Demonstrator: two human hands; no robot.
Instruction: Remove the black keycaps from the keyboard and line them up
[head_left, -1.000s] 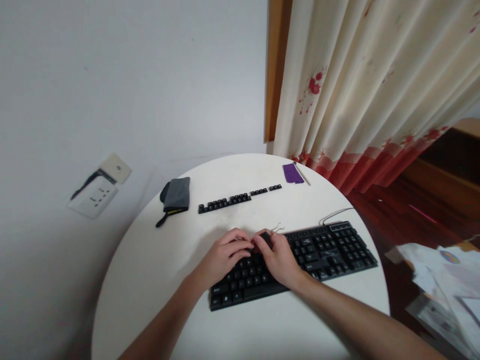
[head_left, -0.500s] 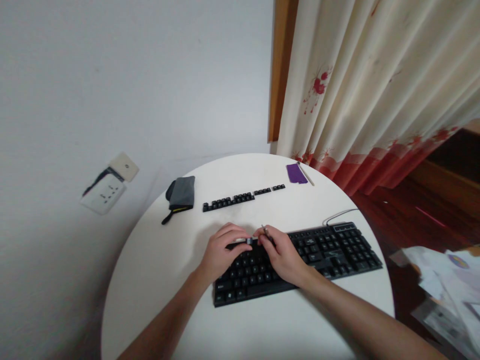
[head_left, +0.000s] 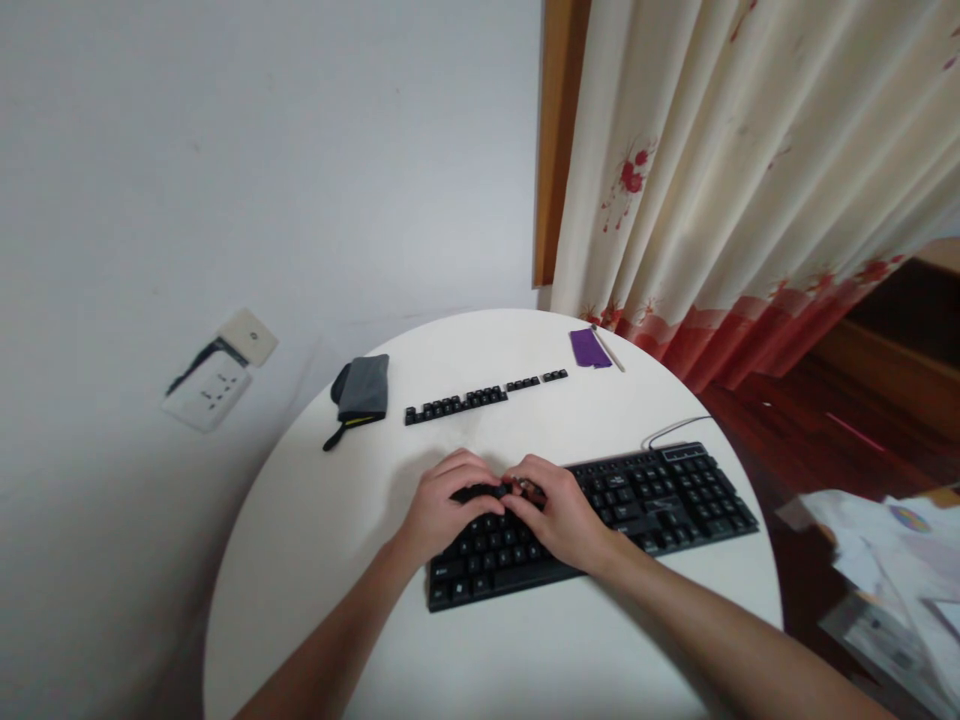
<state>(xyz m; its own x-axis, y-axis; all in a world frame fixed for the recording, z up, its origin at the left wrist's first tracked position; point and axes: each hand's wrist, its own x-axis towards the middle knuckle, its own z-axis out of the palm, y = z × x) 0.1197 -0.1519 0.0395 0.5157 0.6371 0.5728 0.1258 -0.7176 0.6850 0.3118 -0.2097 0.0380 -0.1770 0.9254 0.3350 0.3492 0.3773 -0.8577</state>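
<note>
Right hand (head_left: 556, 515) grips a small, partly hidden tool (head_left: 529, 489); left hand (head_left: 442, 505), hold unclear | one keyboard (head_left: 630, 508), beneath both on white table (head_left: 322, 600): probably light, stiff, best held by its ends | loose keycaps (head_left: 487, 398), one row, too small to count | around: one grey pouch (head_left: 363, 387), one purple cloth (head_left: 588, 348), one thin stick (head_left: 609, 349)

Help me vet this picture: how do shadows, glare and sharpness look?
Head view: soft shadow left of the left hand on the white table, no harsh glare there; most legends on the keyboard blur; the wall socket looks stretched and slanted.
</note>
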